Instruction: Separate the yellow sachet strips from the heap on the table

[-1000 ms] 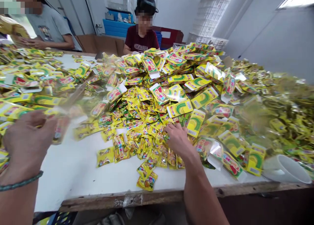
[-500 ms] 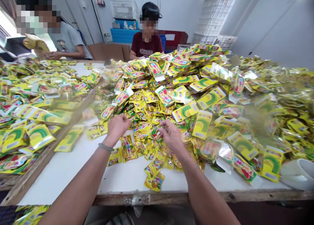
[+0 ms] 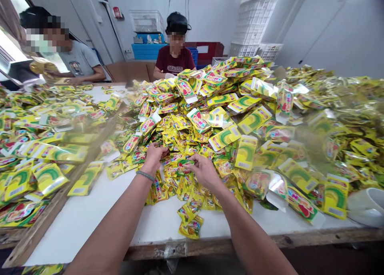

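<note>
My left hand (image 3: 153,157), with a grey band at the wrist, reaches into a heap of small shiny yellow sachets (image 3: 177,137). Its thumb and fingers are pinched close together, and what they hold, if anything, cannot be made out. To its right, my right hand (image 3: 204,170) pinches a green and red sachet (image 3: 183,167) between thumb and fingertips, just over the heap. Flat yellow boxes (image 3: 225,137) with white end flaps lie piled behind and to the right of my hands. Two sachets (image 3: 191,228) rest near the table's front edge.
A wooden strip (image 3: 70,187) divides the white table (image 3: 162,227) on the left, with more boxes (image 3: 49,175) beyond it. A white bowl (image 3: 366,207) stands at right. One person (image 3: 175,59) sits opposite, another (image 3: 81,61) at far left. White crates (image 3: 255,23) are stacked behind.
My left hand has shifted right, closer to my right hand. My right hand has moved slightly and now shows a green and red sachet at its fingertips. The view has tilted a little.
</note>
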Available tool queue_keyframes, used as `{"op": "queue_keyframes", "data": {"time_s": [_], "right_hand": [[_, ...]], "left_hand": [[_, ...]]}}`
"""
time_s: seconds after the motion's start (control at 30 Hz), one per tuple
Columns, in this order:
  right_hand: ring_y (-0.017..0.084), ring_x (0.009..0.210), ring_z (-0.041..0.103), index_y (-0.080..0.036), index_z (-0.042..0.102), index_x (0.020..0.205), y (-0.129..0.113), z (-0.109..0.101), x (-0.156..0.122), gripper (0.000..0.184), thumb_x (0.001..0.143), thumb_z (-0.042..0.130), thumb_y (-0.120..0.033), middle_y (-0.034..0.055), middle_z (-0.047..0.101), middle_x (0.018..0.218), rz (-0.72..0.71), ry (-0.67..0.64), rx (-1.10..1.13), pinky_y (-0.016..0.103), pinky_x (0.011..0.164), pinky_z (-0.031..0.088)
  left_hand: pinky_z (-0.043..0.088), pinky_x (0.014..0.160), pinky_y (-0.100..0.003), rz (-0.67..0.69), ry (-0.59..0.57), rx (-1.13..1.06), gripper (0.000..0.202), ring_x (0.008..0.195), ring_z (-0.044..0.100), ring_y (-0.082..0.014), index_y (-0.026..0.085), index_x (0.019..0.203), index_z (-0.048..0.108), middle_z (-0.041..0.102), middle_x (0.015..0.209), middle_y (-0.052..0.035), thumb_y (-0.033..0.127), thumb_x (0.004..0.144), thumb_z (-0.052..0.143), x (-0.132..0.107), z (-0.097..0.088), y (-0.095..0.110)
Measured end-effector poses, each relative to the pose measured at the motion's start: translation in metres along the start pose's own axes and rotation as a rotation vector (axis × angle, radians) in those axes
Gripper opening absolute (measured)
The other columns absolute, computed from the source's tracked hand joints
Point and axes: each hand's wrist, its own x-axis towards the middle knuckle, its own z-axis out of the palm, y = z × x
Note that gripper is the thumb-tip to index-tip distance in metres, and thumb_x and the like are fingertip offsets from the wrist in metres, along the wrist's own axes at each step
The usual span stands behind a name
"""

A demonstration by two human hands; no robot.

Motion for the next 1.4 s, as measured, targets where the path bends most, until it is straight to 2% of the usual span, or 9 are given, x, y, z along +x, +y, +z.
{"op": "queue_keyframes", "data": {"time_s": [0.17,0.37,0.53,0.77,0.93,1.03,1.13,1.27,1.4], "right_hand": [[0.012,0.054,0.036,-0.022,0.044,0.073,0.007,0.004,0.004,0.029,0.081,0.058,-0.046,-0.0061,0.036,0.058,0.108,0.075,0.187,0.023,0.05,0.031],[0.01,0.049,0.039,-0.022,0.048,0.092,-0.007,0.004,0.002,0.03,0.081,0.055,-0.049,-0.0076,0.036,0.063,0.201,0.027,0.435,0.022,0.043,0.038],[0.01,0.05,0.039,-0.022,0.048,0.097,-0.006,0.006,0.002,0.036,0.076,0.065,-0.045,-0.0084,0.037,0.063,0.192,0.005,0.484,0.022,0.045,0.04],[0.022,0.084,0.056,-0.018,0.06,0.114,0.0,-0.004,0.0,0.03,0.085,0.052,-0.02,0.0075,0.062,0.09,-0.072,0.26,-0.156,0.035,0.075,0.045],[0.031,0.13,0.035,-0.027,0.064,0.119,-0.008,0.004,-0.01,0.05,0.075,0.054,-0.006,0.0068,0.053,0.14,-0.4,-0.028,-0.56,0.047,0.097,0.028],[0.028,0.127,0.041,-0.026,0.068,0.109,-0.006,0.018,-0.009,0.036,0.083,0.052,-0.008,0.0059,0.067,0.121,-0.431,-0.219,-0.543,0.045,0.096,0.026],[0.024,0.112,0.052,-0.022,0.068,0.091,-0.005,0.026,-0.005,0.024,0.089,0.047,-0.01,0.0063,0.072,0.099,-0.382,-0.169,-0.43,0.042,0.094,0.026],[0.018,0.075,0.052,-0.021,0.057,0.081,-0.006,0.022,-0.001,0.019,0.093,0.043,-0.025,0.0028,0.06,0.076,-0.157,-0.008,-0.029,0.03,0.072,0.035],[0.014,0.058,0.036,-0.022,0.043,0.072,-0.003,0.015,-0.001,0.02,0.089,0.043,-0.035,-0.003,0.039,0.061,0.016,-0.067,0.166,0.024,0.055,0.029]], "left_hand": [[0.049,0.058,-0.024,-0.042,0.018,-0.179,0.023,0.057,0.058,-0.0116,0.016,0.067,0.055,0.059,0.063,0.0011,0.009,0.051,0.07,-0.002,-0.011,0.012],[0.044,0.052,-0.019,-0.04,0.042,-0.26,0.043,0.055,0.057,-0.01,0.016,0.086,0.061,0.061,0.062,0.0045,0.011,0.046,0.075,-0.039,-0.053,0.015],[0.049,0.057,-0.023,-0.05,-0.096,-0.281,0.031,0.063,0.061,-0.0129,0.016,0.075,0.062,0.064,0.072,0.0013,0.017,0.047,0.077,-0.069,-0.052,0.005],[0.046,0.057,-0.021,0.022,-0.038,-0.224,0.034,0.06,0.055,-0.0101,0.016,0.069,0.061,0.058,0.064,0.0055,0.024,0.044,0.084,-0.071,-0.046,-0.002],[0.048,0.061,-0.025,0.024,-0.066,-0.195,0.038,0.065,0.06,-0.0134,0.016,0.072,0.062,0.065,0.071,0.001,0.037,0.05,0.085,-0.072,-0.041,-0.003],[0.048,0.061,-0.025,0.03,-0.08,-0.19,0.041,0.063,0.059,-0.0131,0.015,0.073,0.061,0.065,0.068,0.0013,0.04,0.051,0.086,-0.071,-0.041,-0.004],[0.05,0.065,-0.028,0.048,-0.077,-0.202,0.044,0.065,0.06,-0.0147,0.017,0.077,0.06,0.064,0.067,0.002,0.04,0.05,0.087,-0.069,-0.043,-0.005],[0.05,0.067,-0.029,0.077,-0.095,-0.152,0.04,0.067,0.06,-0.0158,0.018,0.073,0.059,0.064,0.068,0.0017,0.036,0.051,0.086,-0.071,-0.046,-0.004],[0.05,0.069,-0.028,0.034,-0.368,-0.146,0.026,0.073,0.062,-0.017,0.017,0.079,0.066,0.067,0.077,-0.0017,0.029,0.061,0.079,-0.081,-0.043,-0.004]]}}
